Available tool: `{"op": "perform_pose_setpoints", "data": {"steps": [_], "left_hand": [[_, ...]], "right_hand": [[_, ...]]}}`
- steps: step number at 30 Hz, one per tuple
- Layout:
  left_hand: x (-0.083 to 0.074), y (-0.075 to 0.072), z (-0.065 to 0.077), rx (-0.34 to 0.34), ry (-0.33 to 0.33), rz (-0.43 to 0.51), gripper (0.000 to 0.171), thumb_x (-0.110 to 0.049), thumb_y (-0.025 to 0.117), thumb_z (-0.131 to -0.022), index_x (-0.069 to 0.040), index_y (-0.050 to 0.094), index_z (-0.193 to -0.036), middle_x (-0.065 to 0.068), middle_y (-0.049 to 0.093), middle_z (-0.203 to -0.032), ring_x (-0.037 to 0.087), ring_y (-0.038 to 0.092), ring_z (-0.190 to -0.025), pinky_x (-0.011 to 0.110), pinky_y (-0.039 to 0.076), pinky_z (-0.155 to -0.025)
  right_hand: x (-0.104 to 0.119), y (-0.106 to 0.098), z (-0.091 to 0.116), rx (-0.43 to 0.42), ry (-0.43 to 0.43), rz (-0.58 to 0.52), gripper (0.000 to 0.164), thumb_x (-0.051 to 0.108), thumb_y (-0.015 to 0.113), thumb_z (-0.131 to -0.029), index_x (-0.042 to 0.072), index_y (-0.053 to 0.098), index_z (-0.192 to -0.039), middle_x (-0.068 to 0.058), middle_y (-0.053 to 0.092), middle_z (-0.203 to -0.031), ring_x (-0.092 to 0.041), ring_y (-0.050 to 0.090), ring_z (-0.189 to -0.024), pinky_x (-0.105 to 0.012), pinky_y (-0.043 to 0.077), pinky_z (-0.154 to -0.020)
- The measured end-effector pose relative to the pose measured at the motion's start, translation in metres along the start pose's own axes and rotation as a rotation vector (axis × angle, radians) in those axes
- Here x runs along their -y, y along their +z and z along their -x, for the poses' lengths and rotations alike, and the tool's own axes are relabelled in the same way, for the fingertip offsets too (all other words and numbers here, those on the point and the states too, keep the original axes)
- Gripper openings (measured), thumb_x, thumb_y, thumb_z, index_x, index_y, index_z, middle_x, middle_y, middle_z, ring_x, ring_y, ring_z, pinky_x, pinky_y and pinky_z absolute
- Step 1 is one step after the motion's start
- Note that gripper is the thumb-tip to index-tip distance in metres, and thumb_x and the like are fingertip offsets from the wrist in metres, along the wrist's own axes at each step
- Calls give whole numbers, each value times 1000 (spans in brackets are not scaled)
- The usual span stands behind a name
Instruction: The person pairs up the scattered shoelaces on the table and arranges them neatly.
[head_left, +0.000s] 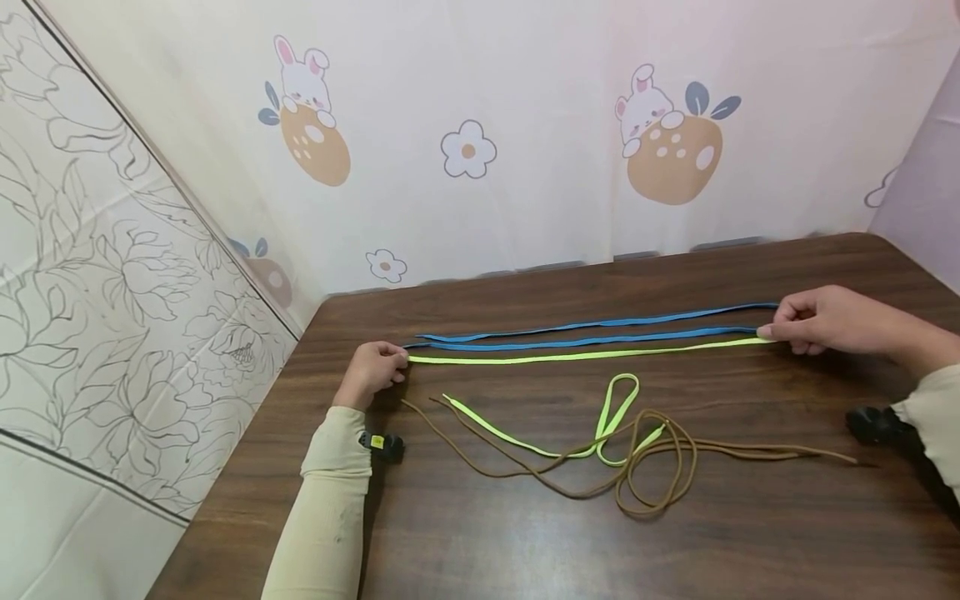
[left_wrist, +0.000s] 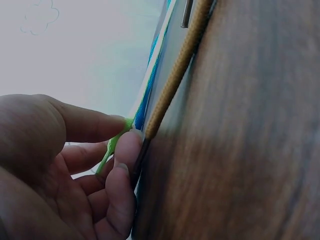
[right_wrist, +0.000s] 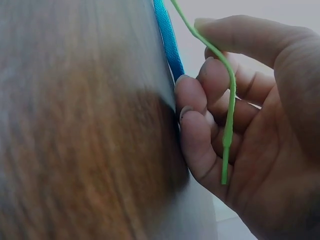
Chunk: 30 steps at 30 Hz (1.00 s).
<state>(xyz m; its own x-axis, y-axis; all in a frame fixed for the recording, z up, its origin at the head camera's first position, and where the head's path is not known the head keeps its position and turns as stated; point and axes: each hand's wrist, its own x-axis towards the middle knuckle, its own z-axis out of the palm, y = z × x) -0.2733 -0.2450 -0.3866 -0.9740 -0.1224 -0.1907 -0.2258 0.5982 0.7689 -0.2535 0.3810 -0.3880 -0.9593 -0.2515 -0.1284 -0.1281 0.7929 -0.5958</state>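
A neon-yellow shoelace (head_left: 588, 356) stretches nearly straight between both hands. My left hand (head_left: 372, 369) pinches its left end between thumb and forefinger, and the lace's tail (left_wrist: 104, 162) hangs below the pinch. At the other end my right hand (head_left: 828, 325) holds it between thumb and fingers; the tip (right_wrist: 225, 165) dangles across the palm. Just behind runs a blue shoelace (head_left: 551, 343) in two strands, roughly parallel. Its right ends pass close to the right hand's fingers; whether they are touched I cannot tell. A brown lace tip (left_wrist: 143, 155) appears beside the left fingers.
In front, another neon-yellow shoelace (head_left: 517, 442) lies looped, crossed by tangled brown round laces (head_left: 738, 450). All rest on a dark wooden table (head_left: 480, 550). A printed curtain (head_left: 540, 208) borders the back edge; a flower-patterned panel (head_left: 112, 250) stands at left.
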Motion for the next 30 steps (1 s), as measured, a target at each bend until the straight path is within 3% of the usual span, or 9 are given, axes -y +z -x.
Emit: {"op": "perform_pose_setpoints", "data": {"steps": [6,20,23,26,30], "left_hand": [[-1,0,0,-6,-7,2,19,-11,59,-100,0,70,-111,13,66,-103,15,63,-72,26,50,-66],[1,-1,0,3,-15,14,22,-13,55,-102,1,68,-113,14,69,-103,14,64,-72,26,50,-66],[1,-1,0,2,-20,14,24,-15,54,-103,2,68,-114,16,69,-106,14,65,-73,27,51,-67],[2,-2,-1,-2,-22,13,24,-15,55,-103,2,67,-114,15,67,-107,15,65,-74,28,52,-68],[3,-2,-2,-8,-24,18,24,-16,55,-102,2,68,-113,14,67,-107,14,65,-73,27,51,-67]], "right_hand": [[0,0,1,11,9,-3,38,40,65,-98,6,60,-80,-6,56,-70,-19,54,-61,-32,45,-54],[-1,1,0,25,-42,-22,29,20,63,-101,6,56,-77,-3,53,-71,-14,54,-63,-30,46,-56],[0,0,0,19,-45,-17,30,18,61,-101,5,55,-75,-5,66,-85,-1,59,-74,-31,46,-56],[1,-2,0,10,-45,-5,30,18,60,-101,6,55,-74,-5,72,-101,3,61,-84,-31,44,-57],[3,-3,0,-4,-19,23,32,27,63,-100,7,58,-75,-2,66,-85,-10,52,-65,-31,38,-55]]}}
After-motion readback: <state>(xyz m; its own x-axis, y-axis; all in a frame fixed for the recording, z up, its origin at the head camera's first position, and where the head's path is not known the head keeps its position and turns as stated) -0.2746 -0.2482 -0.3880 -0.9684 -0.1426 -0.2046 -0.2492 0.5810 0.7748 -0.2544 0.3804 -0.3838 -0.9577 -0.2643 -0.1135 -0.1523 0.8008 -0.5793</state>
